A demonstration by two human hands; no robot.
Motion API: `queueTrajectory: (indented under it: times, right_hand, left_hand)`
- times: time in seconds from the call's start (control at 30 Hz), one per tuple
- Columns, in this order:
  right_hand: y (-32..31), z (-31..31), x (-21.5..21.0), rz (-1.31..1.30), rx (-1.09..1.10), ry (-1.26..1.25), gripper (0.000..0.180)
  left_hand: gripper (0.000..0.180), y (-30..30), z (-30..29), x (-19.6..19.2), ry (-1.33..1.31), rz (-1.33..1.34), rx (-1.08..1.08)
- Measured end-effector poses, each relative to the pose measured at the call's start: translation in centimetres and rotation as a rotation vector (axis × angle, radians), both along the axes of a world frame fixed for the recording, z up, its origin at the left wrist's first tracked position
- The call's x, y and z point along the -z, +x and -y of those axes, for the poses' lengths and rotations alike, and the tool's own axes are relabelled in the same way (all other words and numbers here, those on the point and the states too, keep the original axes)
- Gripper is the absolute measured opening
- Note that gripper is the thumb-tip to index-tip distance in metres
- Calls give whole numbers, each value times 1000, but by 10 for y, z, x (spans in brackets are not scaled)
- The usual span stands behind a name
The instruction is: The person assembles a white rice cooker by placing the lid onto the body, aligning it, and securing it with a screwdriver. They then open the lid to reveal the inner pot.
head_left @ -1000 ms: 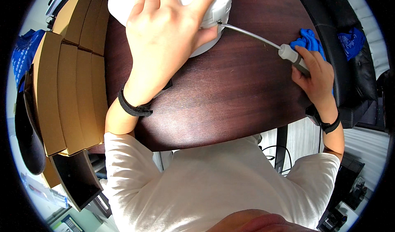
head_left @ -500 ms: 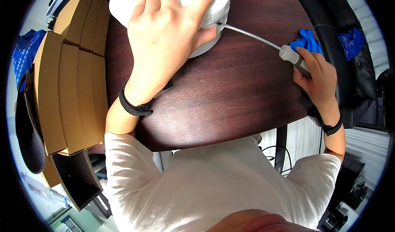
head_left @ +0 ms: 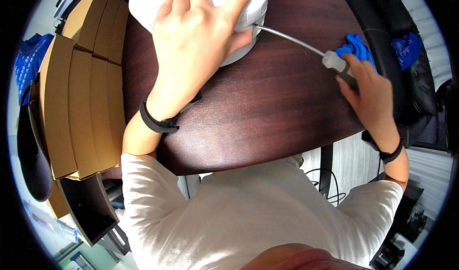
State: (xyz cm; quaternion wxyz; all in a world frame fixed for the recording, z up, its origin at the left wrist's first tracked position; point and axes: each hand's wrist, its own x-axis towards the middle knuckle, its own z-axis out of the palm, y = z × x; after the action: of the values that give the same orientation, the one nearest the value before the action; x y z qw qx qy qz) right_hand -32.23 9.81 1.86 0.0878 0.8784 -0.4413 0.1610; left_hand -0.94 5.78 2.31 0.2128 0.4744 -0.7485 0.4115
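Observation:
A white rounded plastic housing (head_left: 141, 4) lies on the table at the top edge, where part of it is cut off. My left hand (head_left: 193, 45) grips it from above, fingers across its top and thumb against its near right side. In my right hand (head_left: 373, 95) is a screwdriver (head_left: 295, 39) with a long metal shaft and a grey and white handle, held by the handle's end. Its tip meets the right side of the housing. Whether it sits in a screw there is too small to tell.
The dark brown wooden table (head_left: 248, 112) has a curved near edge. A blue cloth (head_left: 356, 47) lies just beyond my right hand. Cardboard boxes (head_left: 83, 112) line the left side, and a black leather seat (head_left: 416, 93) stands at the right.
My right hand has shifted slightly toward me and its fingers sit looser on the handle. The screwdriver's handle has moved a little left; its tip stays at the housing.

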Motion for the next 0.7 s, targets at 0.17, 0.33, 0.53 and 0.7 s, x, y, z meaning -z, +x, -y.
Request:
queueTrajectory:
  times: [0.17,0.33,0.53,0.7]
  right_hand:
    - [29,-18,43,478,-79,371,31]
    - [59,-46,49,813,26,956,20]
    - [75,-58,43,1203,14,1594,29]
    - [58,-49,44,840,61,1226,25]
  left_hand:
    - [83,-1,1,0,-45,12,-3]
    - [87,-1,1,3,-39,-14,-11]
    - [91,-1,1,3,-30,-26,-6]
    - [91,0,0,2,-9,-29,-8]
